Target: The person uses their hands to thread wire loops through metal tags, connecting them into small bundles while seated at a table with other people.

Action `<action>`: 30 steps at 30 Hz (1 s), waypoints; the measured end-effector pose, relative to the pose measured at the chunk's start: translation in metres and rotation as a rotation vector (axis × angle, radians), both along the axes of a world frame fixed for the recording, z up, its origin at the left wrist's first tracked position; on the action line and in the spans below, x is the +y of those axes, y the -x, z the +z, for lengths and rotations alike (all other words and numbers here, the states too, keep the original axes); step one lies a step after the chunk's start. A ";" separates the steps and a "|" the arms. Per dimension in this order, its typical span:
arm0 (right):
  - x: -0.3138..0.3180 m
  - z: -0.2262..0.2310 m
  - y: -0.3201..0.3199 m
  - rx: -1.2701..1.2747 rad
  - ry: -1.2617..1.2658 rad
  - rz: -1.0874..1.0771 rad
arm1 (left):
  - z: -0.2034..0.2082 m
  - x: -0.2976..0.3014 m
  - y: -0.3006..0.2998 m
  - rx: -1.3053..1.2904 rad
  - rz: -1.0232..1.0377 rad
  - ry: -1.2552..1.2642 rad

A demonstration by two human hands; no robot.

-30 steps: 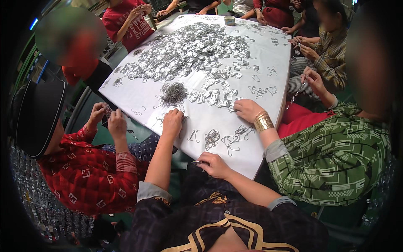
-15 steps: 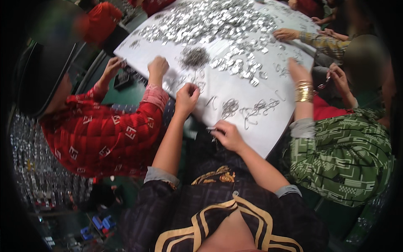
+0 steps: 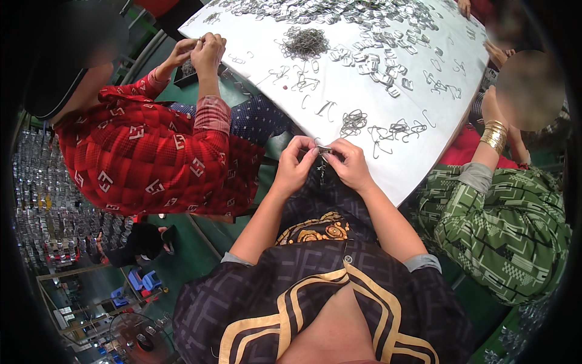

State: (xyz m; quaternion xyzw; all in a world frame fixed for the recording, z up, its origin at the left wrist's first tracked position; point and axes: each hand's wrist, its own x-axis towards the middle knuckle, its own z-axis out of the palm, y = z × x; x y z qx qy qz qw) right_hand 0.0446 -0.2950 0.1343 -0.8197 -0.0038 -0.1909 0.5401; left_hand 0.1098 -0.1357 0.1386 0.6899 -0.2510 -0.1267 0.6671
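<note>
My left hand [image 3: 296,165] and my right hand [image 3: 350,164] meet just off the table's near edge, both with fingers pinched. A small silver metal piece [image 3: 325,149] sits between the fingertips, gripped by my right hand. At my left fingertips shows a thin curved wire [image 3: 317,141], partly hidden by the fingers. Some thin shiny bits dangle below, too small to make out. Beyond my hands, a little heap of bent wires [image 3: 353,122] lies on the white table [image 3: 273,100], with looser wires [image 3: 400,128] to its right.
Farther off are a bigger wire heap [image 3: 305,41] and many flat silver metal pieces [image 3: 379,64]. A person in a red patterned jacket [image 3: 163,145] works at left, hands raised beside the table. At right sits a person in green patterned clothing [image 3: 497,224].
My left hand has come back from over the table to join my right hand at the metal piece. The left neighbour's hands have come together; the right neighbour's arm has drawn back.
</note>
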 end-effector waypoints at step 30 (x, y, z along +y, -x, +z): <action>0.002 0.009 -0.002 0.016 0.038 -0.024 | 0.003 -0.013 0.014 -0.108 0.274 -0.050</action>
